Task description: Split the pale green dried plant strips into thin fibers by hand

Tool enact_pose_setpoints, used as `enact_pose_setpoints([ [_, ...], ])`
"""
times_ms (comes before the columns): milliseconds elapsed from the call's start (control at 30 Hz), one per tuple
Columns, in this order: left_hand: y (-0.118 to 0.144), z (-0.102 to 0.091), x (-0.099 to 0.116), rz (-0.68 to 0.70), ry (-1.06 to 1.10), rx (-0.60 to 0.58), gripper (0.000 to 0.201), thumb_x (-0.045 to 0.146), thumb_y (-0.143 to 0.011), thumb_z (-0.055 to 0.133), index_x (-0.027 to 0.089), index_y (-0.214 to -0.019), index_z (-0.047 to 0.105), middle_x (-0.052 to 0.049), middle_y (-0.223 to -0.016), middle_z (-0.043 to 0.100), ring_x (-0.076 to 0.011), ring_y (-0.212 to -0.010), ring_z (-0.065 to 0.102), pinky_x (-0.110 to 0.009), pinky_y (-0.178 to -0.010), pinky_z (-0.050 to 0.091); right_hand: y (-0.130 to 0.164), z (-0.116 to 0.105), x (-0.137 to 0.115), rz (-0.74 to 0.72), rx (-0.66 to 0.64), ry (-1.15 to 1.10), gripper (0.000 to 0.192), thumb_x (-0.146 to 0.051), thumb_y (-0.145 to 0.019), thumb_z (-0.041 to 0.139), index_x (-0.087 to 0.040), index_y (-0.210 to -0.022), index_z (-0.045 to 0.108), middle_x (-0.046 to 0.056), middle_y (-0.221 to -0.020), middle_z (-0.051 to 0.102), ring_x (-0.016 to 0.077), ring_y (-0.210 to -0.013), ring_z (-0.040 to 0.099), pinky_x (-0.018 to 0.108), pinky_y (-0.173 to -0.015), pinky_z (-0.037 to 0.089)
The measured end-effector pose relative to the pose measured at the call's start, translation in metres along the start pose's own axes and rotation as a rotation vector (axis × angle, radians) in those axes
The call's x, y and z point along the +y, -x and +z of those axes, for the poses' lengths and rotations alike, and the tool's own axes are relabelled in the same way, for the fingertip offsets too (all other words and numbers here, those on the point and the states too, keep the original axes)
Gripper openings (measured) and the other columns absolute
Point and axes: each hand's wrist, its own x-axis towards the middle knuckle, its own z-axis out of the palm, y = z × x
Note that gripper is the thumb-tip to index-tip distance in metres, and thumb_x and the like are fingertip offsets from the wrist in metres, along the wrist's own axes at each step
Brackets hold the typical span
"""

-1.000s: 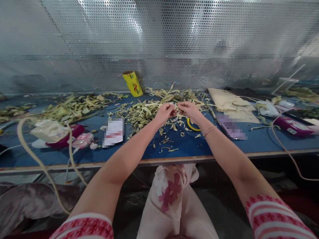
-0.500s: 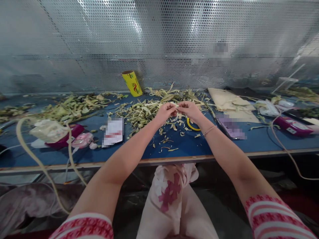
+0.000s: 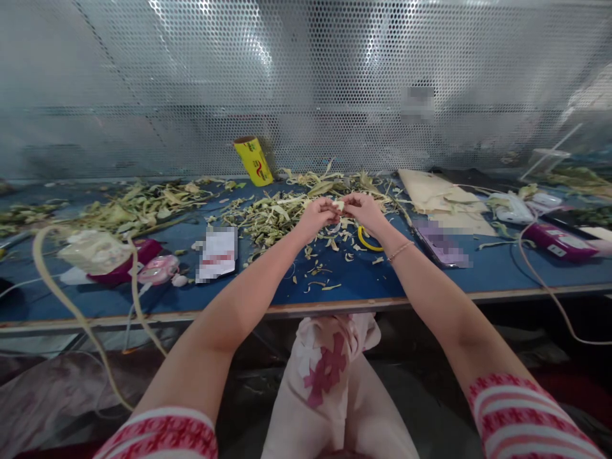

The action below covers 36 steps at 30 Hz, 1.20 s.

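Note:
Over the blue table my left hand (image 3: 319, 213) and my right hand (image 3: 364, 210) meet, fingertips close together. Between them is a small pale piece of plant (image 3: 339, 205), pinched by the fingers of both hands; its exact kind is too small to make out. Behind and to the left of the hands spreads a heap of dried green and pale plant strips (image 3: 270, 220). Small shreds (image 3: 329, 245) lie scattered below the fingers. A yellow ring (image 3: 368, 240) rests on the table just under my right hand.
A yellow cardboard tube (image 3: 253, 160) leans near the perforated metal wall (image 3: 310, 76). To the left are a white packet (image 3: 217, 253), a pink device (image 3: 160, 269) and a hose (image 3: 81, 319). A purple phone-like item (image 3: 440, 243), tan paper (image 3: 430, 191) and a magenta device (image 3: 557, 242) lie rightward.
Both hands stay in nearly the same place. Their fingers have shifted slightly, and the pale piece between them shows more clearly.

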Motion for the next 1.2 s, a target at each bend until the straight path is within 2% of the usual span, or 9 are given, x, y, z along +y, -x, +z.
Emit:
enact_pose_setpoints([
  [100,0.000,0.000,-0.001,0.004,-0.002,-0.009,0.023,-0.001,-0.062,0.061,0.012,-0.080,0.057,0.002,-0.065,0.065,-0.0075,-0.059,0.062,-0.025,-0.068,0.052,-0.001,0.000,-0.003,0.080,0.013,0.057,0.019,-0.022,-0.068,0.063,-0.020,-0.086,0.066,0.002,-0.079,0.066,0.0161,-0.075,0.062,0.033,-0.074,0.052],
  [200,0.001,0.000,0.001,0.005,-0.010,0.031,0.019,0.005,-0.064,0.069,0.012,-0.077,0.057,0.001,-0.066,0.065,-0.0091,-0.061,0.063,-0.027,-0.070,0.053,0.012,-0.026,-0.009,0.057,0.077,0.323,0.034,-0.020,-0.075,0.053,-0.021,-0.106,0.067,0.005,-0.097,0.070,0.0209,-0.092,0.064,0.039,-0.087,0.051],
  [300,0.001,-0.003,0.004,0.016,-0.020,0.071,0.014,0.017,-0.072,0.072,0.013,-0.074,0.059,-0.001,-0.065,0.064,-0.0102,-0.062,0.062,-0.028,-0.070,0.054,0.045,-0.091,-0.009,-0.128,0.084,0.714,0.037,-0.018,-0.076,0.052,-0.020,-0.108,0.070,0.009,-0.116,0.068,0.0254,-0.110,0.060,0.045,-0.103,0.042],
  [367,-0.002,-0.005,0.004,0.034,-0.022,0.085,0.014,0.023,-0.078,0.068,0.013,-0.072,0.060,-0.003,-0.066,0.063,-0.0101,-0.062,0.061,-0.028,-0.070,0.055,0.075,-0.144,-0.004,-0.172,0.105,0.928,0.036,-0.017,-0.073,0.053,-0.020,-0.103,0.073,0.011,-0.114,0.069,0.0278,-0.114,0.059,0.047,-0.105,0.041],
  [467,-0.007,-0.006,0.001,0.030,-0.007,0.120,0.016,0.025,-0.084,0.062,0.013,-0.073,0.061,-0.004,-0.068,0.064,-0.0095,-0.061,0.059,-0.027,-0.069,0.054,0.113,-0.207,0.011,-0.185,0.142,1.033,0.036,-0.019,-0.075,0.051,-0.017,-0.101,0.075,0.016,-0.114,0.068,0.0292,-0.114,0.060,0.047,-0.106,0.041],
  [533,-0.009,-0.007,-0.001,0.013,0.005,0.136,0.016,0.022,-0.087,0.058,0.013,-0.075,0.061,-0.004,-0.070,0.064,-0.0088,-0.059,0.058,-0.027,-0.068,0.054,0.128,-0.228,0.022,-0.136,0.163,1.027,0.035,-0.022,-0.078,0.050,-0.017,-0.102,0.075,0.018,-0.120,0.065,0.0290,-0.114,0.061,0.047,-0.105,0.043],
  [767,-0.007,-0.009,-0.001,-0.010,0.006,0.106,0.020,0.025,-0.091,0.050,0.013,-0.077,0.059,-0.004,-0.071,0.064,-0.0087,-0.059,0.058,-0.026,-0.066,0.053,0.131,-0.227,0.033,0.023,0.142,1.133,0.039,-0.028,-0.083,0.048,-0.021,-0.111,0.073,0.016,-0.133,0.057,0.0325,-0.127,0.051,0.056,-0.111,0.033],
  [933,-0.009,-0.011,-0.003,-0.004,-0.003,0.107,0.020,0.024,-0.092,0.049,0.014,-0.078,0.059,-0.004,-0.070,0.064,-0.0083,-0.056,0.057,-0.025,-0.062,0.052,0.130,-0.232,0.033,-0.017,0.076,1.117,0.044,-0.031,-0.081,0.051,-0.020,-0.120,0.069,0.016,-0.133,0.056,0.0310,-0.128,0.051,0.050,-0.112,0.034],
  [1200,-0.011,-0.008,-0.001,-0.013,0.024,0.160,0.020,0.022,-0.091,0.050,0.014,-0.074,0.057,-0.002,-0.063,0.061,-0.0080,-0.051,0.055,-0.025,-0.060,0.052,0.122,-0.231,0.046,0.017,0.159,1.243,0.041,-0.021,-0.084,0.044,-0.027,-0.113,0.073,0.010,-0.128,0.063,0.0270,-0.121,0.056,0.047,-0.108,0.039],
])
